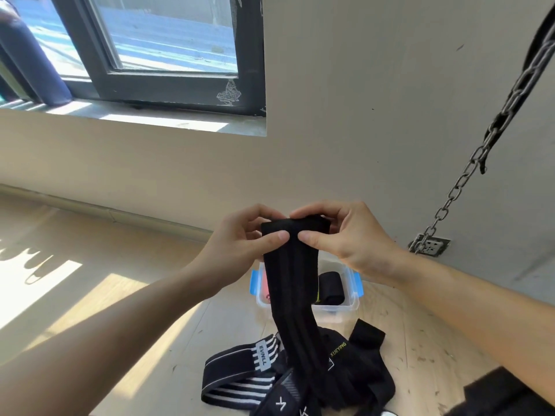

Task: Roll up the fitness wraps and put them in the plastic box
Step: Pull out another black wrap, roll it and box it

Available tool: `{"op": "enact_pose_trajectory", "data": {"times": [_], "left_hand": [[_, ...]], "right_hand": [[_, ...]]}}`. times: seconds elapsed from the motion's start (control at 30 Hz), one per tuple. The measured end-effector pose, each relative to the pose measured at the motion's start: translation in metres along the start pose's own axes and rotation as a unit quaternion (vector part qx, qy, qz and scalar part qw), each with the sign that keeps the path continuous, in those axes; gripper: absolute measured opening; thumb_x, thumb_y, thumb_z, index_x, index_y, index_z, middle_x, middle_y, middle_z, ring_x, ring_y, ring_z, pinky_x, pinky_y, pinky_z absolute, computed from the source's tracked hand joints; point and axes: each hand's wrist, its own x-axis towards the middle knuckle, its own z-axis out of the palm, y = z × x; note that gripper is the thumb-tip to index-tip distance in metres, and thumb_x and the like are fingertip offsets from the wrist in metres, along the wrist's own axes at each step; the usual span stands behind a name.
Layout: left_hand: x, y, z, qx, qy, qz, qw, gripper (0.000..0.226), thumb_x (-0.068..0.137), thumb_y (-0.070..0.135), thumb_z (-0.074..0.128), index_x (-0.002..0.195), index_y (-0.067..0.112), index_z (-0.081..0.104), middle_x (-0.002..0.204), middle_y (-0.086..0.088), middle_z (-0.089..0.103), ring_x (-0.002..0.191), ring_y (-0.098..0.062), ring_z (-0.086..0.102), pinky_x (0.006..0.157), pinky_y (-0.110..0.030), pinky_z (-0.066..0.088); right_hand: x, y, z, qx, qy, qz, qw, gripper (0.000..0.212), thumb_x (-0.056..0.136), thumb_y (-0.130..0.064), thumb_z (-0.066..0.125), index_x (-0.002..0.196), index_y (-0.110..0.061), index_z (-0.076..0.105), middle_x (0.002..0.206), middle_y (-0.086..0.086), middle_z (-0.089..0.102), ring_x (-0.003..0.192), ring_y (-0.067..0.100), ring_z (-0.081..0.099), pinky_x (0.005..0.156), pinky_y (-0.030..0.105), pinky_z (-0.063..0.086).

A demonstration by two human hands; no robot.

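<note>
We pinch the black wrap's top edge between thumbs and fingers of left hand and right hand, its tail hanging below our fingers, probably to start a tight roll.

Strong daylight is pouring in through the window up top left, and it's throwing hard patches on the floor that are blowing out near white at the left edge. The wall is sitting in soft, even shade. The black fitness wraps are losing detail for me. The wide lens is bending the edges, and everything's looking slightly soft.
</note>
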Motion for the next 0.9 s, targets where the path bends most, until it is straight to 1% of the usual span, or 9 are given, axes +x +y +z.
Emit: {"op": "enact_pose_trajectory", "data": {"times": [0.1, 0.17, 0.27, 0.4, 0.53, 0.67, 0.73, 0.8, 0.9], "left_hand": [[0.003, 0.009, -0.005, 0.024, 0.012, 0.013, 1.000, 0.015, 0.093, 0.005, 0.071, 0.107, 0.009, 0.067, 0.094, -0.015, 0.074, 0.083, -0.027, 0.074, 0.069, -0.035, 0.061], [0.007, 0.017, -0.009, 0.063, 0.020, 0.035, 0.997, 0.014, 0.093, 0.007, 0.072, 0.105, 0.013, 0.067, 0.092, -0.010, 0.073, 0.081, -0.026, 0.073, 0.066, -0.031, 0.059], [0.014, 0.028, -0.010, 0.148, 0.040, 0.087, 0.984, 0.017, 0.091, 0.008, 0.075, 0.100, 0.021, 0.067, 0.090, 0.002, 0.072, 0.080, -0.025, 0.070, 0.069, -0.033, 0.061], [0.024, 0.033, -0.005, 0.167, 0.077, 0.135, 0.974, 0.022, 0.089, 0.004, 0.075, 0.096, 0.023, 0.067, 0.087, 0.012, 0.071, 0.080, -0.011, 0.068, 0.070, -0.026, 0.057], [0.033, 0.024, -0.004, 0.108, 0.084, 0.052, 0.989, 0.021, 0.091, 0.008, 0.074, 0.107, 0.017, 0.065, 0.099, -0.004, 0.075, 0.088, -0.024, 0.074, 0.073, -0.034, 0.063], [0.045, 0.028, -0.005, 0.077, -0.016, -0.056, 0.995, 0.019, 0.096, 0.021, 0.069, 0.113, 0.015, 0.068, 0.101, -0.004, 0.078, 0.093, -0.018, 0.075, 0.074, -0.027, 0.060], [0.052, 0.033, -0.007, 0.082, -0.044, -0.074, 0.993, 0.025, 0.098, 0.033, 0.065, 0.116, 0.016, 0.069, 0.103, -0.004, 0.078, 0.092, -0.018, 0.075, 0.076, -0.029, 0.061], [0.058, 0.036, -0.006, 0.073, -0.033, -0.078, 0.994, 0.032, 0.099, 0.041, 0.061, 0.113, 0.014, 0.071, 0.101, -0.007, 0.077, 0.089, -0.021, 0.075, 0.073, -0.029, 0.059], [0.060, 0.034, -0.002, 0.060, -0.002, -0.062, 0.996, 0.029, 0.099, 0.037, 0.063, 0.109, 0.012, 0.074, 0.096, -0.011, 0.077, 0.082, -0.019, 0.074, 0.070, -0.032, 0.058]], "right_hand": [[0.009, -0.010, -0.009, -0.070, -0.029, 0.046, 0.996, 0.035, 0.090, -0.018, 0.075, 0.124, -0.023, 0.068, 0.099, 0.002, 0.074, 0.088, 0.008, 0.071, 0.076, 0.024, 0.058], [0.014, -0.017, -0.016, -0.042, -0.061, 0.094, 0.993, 0.026, 0.095, -0.032, 0.067, 0.118, -0.021, 0.071, 0.098, 0.000, 0.074, 0.085, 0.009, 0.068, 0.070, 0.027, 0.057], [0.020, -0.023, -0.019, 0.028, -0.075, 0.118, 0.990, 0.038, 0.094, -0.044, 0.058, 0.112, -0.014, 0.073, 0.101, 0.006, 0.075, 0.090, 0.016, 0.069, 0.070, 0.033, 0.060], [0.030, -0.023, -0.014, 0.075, -0.028, 0.084, 0.993, 0.023, 0.093, -0.026, 0.066, 0.109, -0.011, 0.073, 0.099, 0.017, 0.071, 0.089, 0.020, 0.070, 0.061, 0.032, 0.060], [0.036, -0.017, -0.017, 0.079, -0.007, 0.062, 0.995, 0.017, 0.094, -0.012, 0.068, 0.109, -0.008, 0.074, 0.092, 0.019, 0.071, 0.083, 0.020, 0.069, 0.056, 0.027, 0.057], [0.044, -0.010, -0.024, 0.054, 0.001, 0.051, 0.997, 0.016, 0.093, -0.006, 0.069, 0.107, -0.010, 0.076, 0.086, 0.007, 0.073, 0.074, 0.011, 0.068, 0.057, 0.026, 0.056], [0.051, -0.009, -0.029, 0.043, 0.011, 0.042, 0.998, 0.016, 0.092, -0.004, 0.070, 0.104, -0.013, 0.076, 0.080, -0.001, 0.073, 0.069, 0.009, 0.066, 0.057, 0.027, 0.054], [0.053, -0.010, -0.032, 0.038, 0.016, 0.030, 0.999, 0.019, 0.091, -0.003, 0.071, 0.104, -0.015, 0.076, 0.082, -0.001, 0.073, 0.070, 0.009, 0.065, 0.059, 0.026, 0.052], [0.049, -0.006, -0.032, 0.057, 0.023, 0.020, 0.998, 0.024, 0.089, 0.000, 0.072, 0.108, -0.015, 0.075, 0.095, 0.008, 0.075, 0.081, 0.013, 0.069, 0.066, 0.026, 0.055]]}}
